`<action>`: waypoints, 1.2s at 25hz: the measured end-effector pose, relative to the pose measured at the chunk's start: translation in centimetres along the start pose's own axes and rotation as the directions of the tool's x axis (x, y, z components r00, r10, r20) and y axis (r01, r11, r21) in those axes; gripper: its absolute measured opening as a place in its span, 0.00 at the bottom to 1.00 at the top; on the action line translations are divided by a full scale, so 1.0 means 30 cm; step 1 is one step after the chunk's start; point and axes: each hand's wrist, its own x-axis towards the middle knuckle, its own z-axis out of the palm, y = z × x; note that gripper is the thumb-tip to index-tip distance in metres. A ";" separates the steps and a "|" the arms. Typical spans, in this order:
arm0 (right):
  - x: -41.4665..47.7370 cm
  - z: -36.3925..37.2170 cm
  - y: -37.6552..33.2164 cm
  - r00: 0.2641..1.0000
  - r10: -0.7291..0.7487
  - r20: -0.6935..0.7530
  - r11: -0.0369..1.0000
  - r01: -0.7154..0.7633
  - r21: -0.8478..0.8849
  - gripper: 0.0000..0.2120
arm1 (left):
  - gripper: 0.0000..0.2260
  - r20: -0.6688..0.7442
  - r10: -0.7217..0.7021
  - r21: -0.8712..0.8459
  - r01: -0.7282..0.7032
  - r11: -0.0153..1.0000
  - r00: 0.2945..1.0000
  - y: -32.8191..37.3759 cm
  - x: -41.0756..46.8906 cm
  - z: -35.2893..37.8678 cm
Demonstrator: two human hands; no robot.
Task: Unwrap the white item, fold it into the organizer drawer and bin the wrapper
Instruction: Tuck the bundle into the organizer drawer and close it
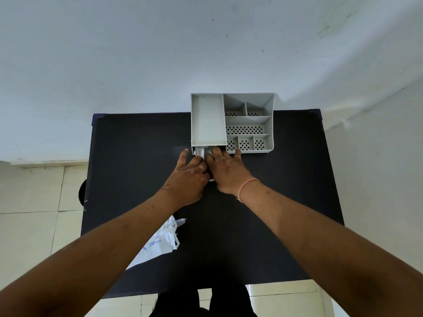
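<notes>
A grey desk organizer (270, 124) stands at the far edge of the black table (137, 156). Its drawer sits pulled out at the front left, almost wholly hidden under my hands. A bit of the white item (202, 153) shows in the drawer opening. My left hand (186, 177) pinches that white item with its fingertips. My right hand (225, 170) lies beside it, fingers pressing down into the drawer on the item. The torn white wrapper (160, 244) with blue print lies on the table under my left forearm.
A dark round object (82, 191) shows on the floor just left of the table. Pale floor tiles surround the table, and a white wall rises behind the organizer. The organizer's perforated compartments hold nothing visible.
</notes>
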 end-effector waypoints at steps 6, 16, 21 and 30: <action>-0.056 -0.008 0.011 0.985 -0.020 -0.172 0.993 0.040 0.115 0.32 | 0.19 -0.022 -0.028 0.003 0.028 1.000 0.999 -0.011 0.005 -0.001; -0.123 0.089 0.075 0.917 0.340 -0.210 0.860 -0.212 0.465 0.15 | 0.26 -0.013 -0.319 -0.156 0.313 0.937 0.948 -0.067 0.010 -0.020; -0.074 0.043 0.068 0.845 0.465 -0.265 0.733 -0.199 0.651 0.05 | 0.16 -0.063 -0.566 -0.576 0.434 0.693 0.822 -0.065 0.037 -0.036; -0.008 0.040 0.068 0.778 0.621 -0.095 0.451 -0.255 0.855 0.04 | 0.10 0.031 -0.721 -0.735 0.504 0.454 0.693 -0.058 0.060 -0.038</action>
